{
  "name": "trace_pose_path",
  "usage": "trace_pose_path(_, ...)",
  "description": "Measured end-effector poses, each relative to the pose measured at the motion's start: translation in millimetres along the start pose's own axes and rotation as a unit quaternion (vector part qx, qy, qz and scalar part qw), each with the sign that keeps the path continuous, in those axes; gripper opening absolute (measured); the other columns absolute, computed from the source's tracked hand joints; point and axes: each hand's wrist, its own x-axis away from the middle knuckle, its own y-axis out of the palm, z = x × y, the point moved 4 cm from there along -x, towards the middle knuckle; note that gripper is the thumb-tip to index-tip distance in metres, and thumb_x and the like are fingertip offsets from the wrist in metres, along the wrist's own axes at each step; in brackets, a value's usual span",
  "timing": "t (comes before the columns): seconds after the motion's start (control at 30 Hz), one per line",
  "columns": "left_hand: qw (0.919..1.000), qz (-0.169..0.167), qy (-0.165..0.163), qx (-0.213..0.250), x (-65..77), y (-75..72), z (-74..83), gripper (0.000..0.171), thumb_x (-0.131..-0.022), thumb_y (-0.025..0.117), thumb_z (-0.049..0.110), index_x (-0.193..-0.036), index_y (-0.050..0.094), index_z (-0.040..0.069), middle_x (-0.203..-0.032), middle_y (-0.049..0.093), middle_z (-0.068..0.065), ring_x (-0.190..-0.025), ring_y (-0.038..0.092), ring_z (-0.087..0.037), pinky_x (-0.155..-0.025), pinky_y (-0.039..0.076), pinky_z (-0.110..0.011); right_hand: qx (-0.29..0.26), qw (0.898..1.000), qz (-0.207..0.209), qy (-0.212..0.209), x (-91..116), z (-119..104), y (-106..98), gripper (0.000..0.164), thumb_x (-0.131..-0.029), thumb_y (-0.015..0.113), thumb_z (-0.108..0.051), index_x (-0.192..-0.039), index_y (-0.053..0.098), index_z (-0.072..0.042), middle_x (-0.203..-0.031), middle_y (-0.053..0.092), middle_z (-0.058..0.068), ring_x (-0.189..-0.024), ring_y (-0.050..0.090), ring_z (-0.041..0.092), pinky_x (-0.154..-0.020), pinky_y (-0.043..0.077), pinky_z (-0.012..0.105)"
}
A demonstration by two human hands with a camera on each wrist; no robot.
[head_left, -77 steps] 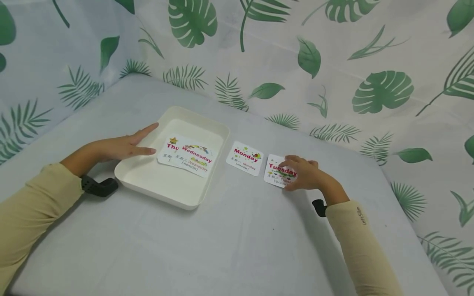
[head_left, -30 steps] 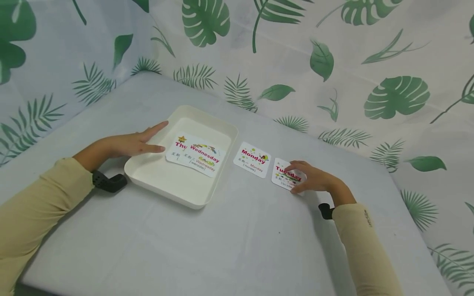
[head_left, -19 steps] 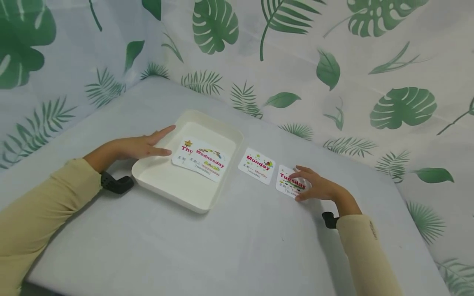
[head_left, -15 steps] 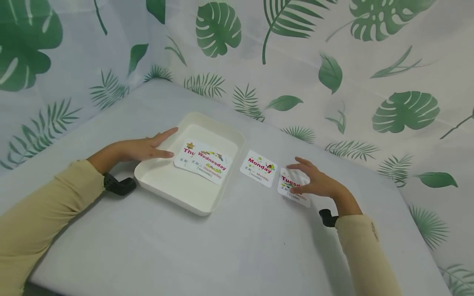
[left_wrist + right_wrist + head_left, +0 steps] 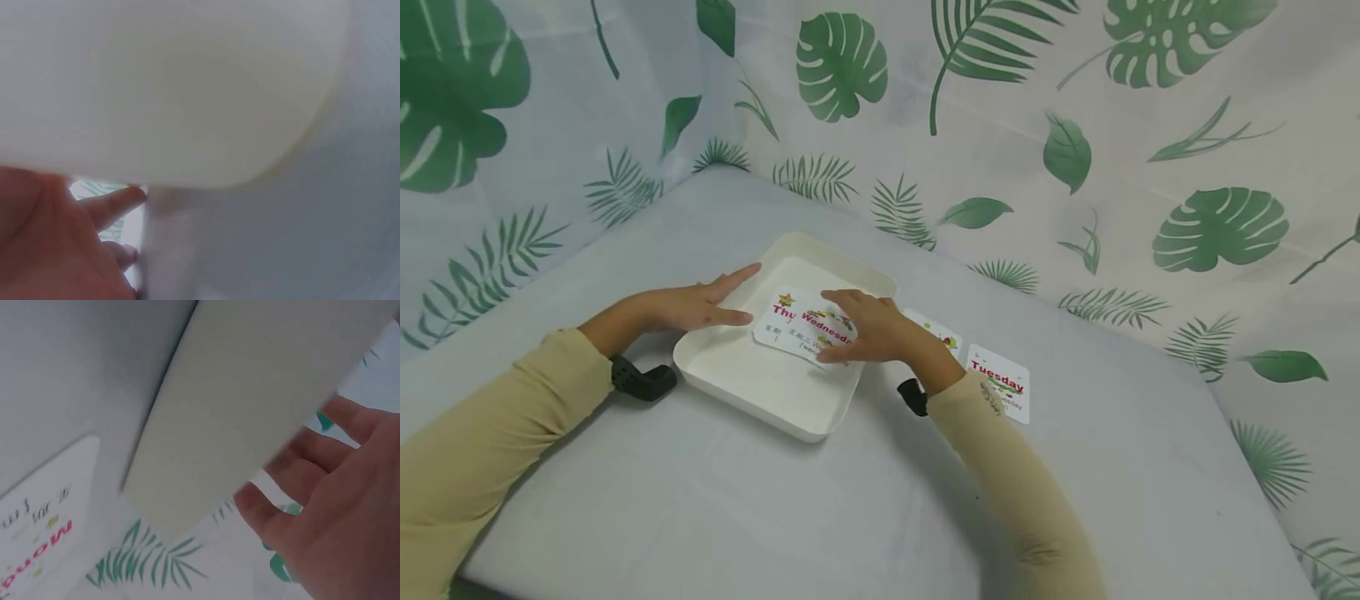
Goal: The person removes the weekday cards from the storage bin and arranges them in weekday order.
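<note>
My left hand (image 5: pixel 688 306) rests at the left rim of a white tray (image 5: pixel 752 392), fingers straight and spread. Inside the tray a Wednesday card (image 5: pixel 808 329) overlaps a card reading "Thu" (image 5: pixel 770 329), whose right part is covered. My right hand (image 5: pixel 880 329) reaches over the tray's right rim, thumb and fingers spread above the Wednesday card and hiding its right side. In the right wrist view the fingers (image 5: pixel 253 503) of that hand pass behind the tray wall (image 5: pixel 250 394), so their tips are partly hidden.
Right of the tray, a Monday card (image 5: pixel 928 326) lies mostly behind my right wrist. Beside it is a Tuesday card (image 5: pixel 988 367), partly covered by the sleeve. A pale cloth covers the table (image 5: pixel 760 517); a leaf-print curtain (image 5: pixel 985 158) hangs behind.
My right hand has let go of the Tuesday card, which stays beside the Monday card, and has moved left over the tray. The left hand stays at the rim. The head view has shifted slightly.
</note>
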Motion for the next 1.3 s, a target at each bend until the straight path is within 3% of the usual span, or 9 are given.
trace_pose_path(0.17,1.0000,-0.002,-0.002,-0.003,-1.6,1.7,-2.1,0.083,-0.091,0.050,0.043,-0.146,-0.010,0.030,-0.153,-0.015,-0.012,-0.134,-0.020,-0.045,-0.100,-0.011,-0.068,0.036,0.997,-0.045,0.044,-18,-3,14,0.104,-0.067,0.070,-0.059,-0.147,0.013,-0.023,-0.151,0.022,0.005,-0.137,0.025,0.027,-0.111,0.021,0.044)
trace_pose_path(0.27,1.0000,-0.001,-0.003,-0.004,-0.7,1.1,-2.0,0.083,-0.091,0.050,0.042,-0.146,-0.010,0.029,-0.153,-0.015,-0.011,-0.134,-0.021,-0.045,-0.100,-0.013,-0.067,0.034,0.996,-0.057,0.060,-22,0,17,0.105,-0.068,0.071,-0.056,-0.148,0.011,-0.023,-0.150,0.025,0.006,-0.135,0.027,0.028,-0.111,0.022,0.044)
trace_pose_path(0.6,0.9999,-0.007,-0.007,-0.002,2.8,5.1,-4.0,0.085,-0.091,0.051,0.041,-0.146,-0.012,0.027,-0.152,-0.016,-0.014,-0.133,-0.021,-0.046,-0.099,-0.013,-0.068,0.051,0.997,-0.053,0.027,-19,-2,20,0.096,-0.073,0.067,-0.054,-0.147,0.014,-0.024,-0.149,0.027,0.006,-0.135,0.025,0.029,-0.109,0.020,0.050)
trace_pose_path(0.77,1.0000,0.001,-0.003,-0.006,1.7,1.6,-1.8,0.083,-0.091,0.050,0.041,-0.146,-0.010,0.028,-0.153,-0.015,-0.011,-0.135,-0.020,-0.043,-0.101,-0.013,-0.066,0.044,0.999,-0.008,0.006,-15,-3,4,0.090,-0.075,0.068,-0.048,-0.146,0.018,-0.024,-0.147,0.028,0.007,-0.133,0.028,0.028,-0.107,0.023,0.050)
trace_pose_path(0.93,1.0000,-0.004,0.004,0.003,2.0,2.7,-3.0,0.086,-0.089,0.051,0.045,-0.146,-0.012,0.030,-0.152,-0.018,-0.012,-0.135,-0.020,-0.043,-0.100,-0.013,-0.067,0.010,0.998,0.055,-0.019,4,4,-17,0.086,-0.074,0.070,-0.040,-0.144,0.024,-0.025,-0.149,0.024,0.007,-0.132,0.026,0.028,-0.104,0.023,0.048)
trace_pose_path(1.07,0.9999,-0.010,-0.002,0.011,2.1,6.3,-4.5,0.087,-0.089,0.051,0.047,-0.145,-0.013,0.032,-0.152,-0.017,-0.013,-0.136,-0.018,-0.043,-0.101,-0.009,-0.067,-0.004,0.995,0.095,-0.026,29,23,-30,0.084,-0.072,0.073,-0.032,-0.142,0.028,-0.028,-0.151,0.018,0.005,-0.135,0.020,0.030,-0.106,0.017,0.049)
trace_pose_path(1.3,1.0000,0.000,0.001,-0.005,-0.5,0.6,4.5,0.084,-0.091,0.050,0.042,-0.146,-0.012,0.029,-0.153,-0.015,-0.012,-0.138,-0.013,-0.041,-0.104,-0.005,-0.066,0.019,0.995,0.101,0.010,75,79,-39,0.089,-0.071,0.077,-0.021,-0.144,0.026,-0.028,-0.152,0.014,0.007,-0.136,0.018,0.034,-0.106,0.013,0.054)
